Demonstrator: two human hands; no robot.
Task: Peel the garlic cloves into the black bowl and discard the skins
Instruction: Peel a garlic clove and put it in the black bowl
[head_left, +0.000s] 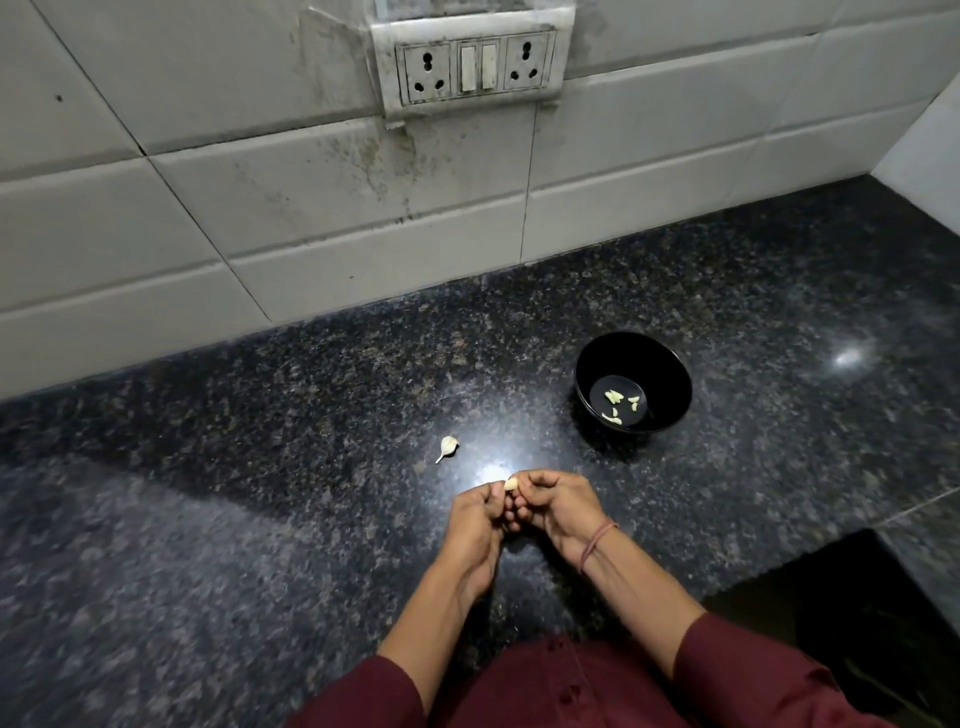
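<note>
Both hands meet over the dark speckled table (260, 519), near the front edge. Left hand (475, 525) and right hand (556, 506) have fingers curled inward, pinching one garlic clove (511, 484) between the fingertips of both. The clove shows pale at the top of the grip; whether skin is still on it cannot be told at this size.

Black bowl (670, 374) stands on the table beyond and to the right of the hands, well apart from them. Several peeled pieces (618, 404) lie in its bottom.

One unpeeled clove (448, 447), with its papery tail, lies on the table beyond and just left of the hands.

Step in hand, by my reading: peeling the held clove, mid-task. Some cloves are done, at least one waits.

Next move likely calls for stripping the skin free with the fingertips, then carrying the bare clove forward and right to drop it in the bowl, while keeping the skin back in the other hand for discarding. No skin pile or bin is visible.
</note>
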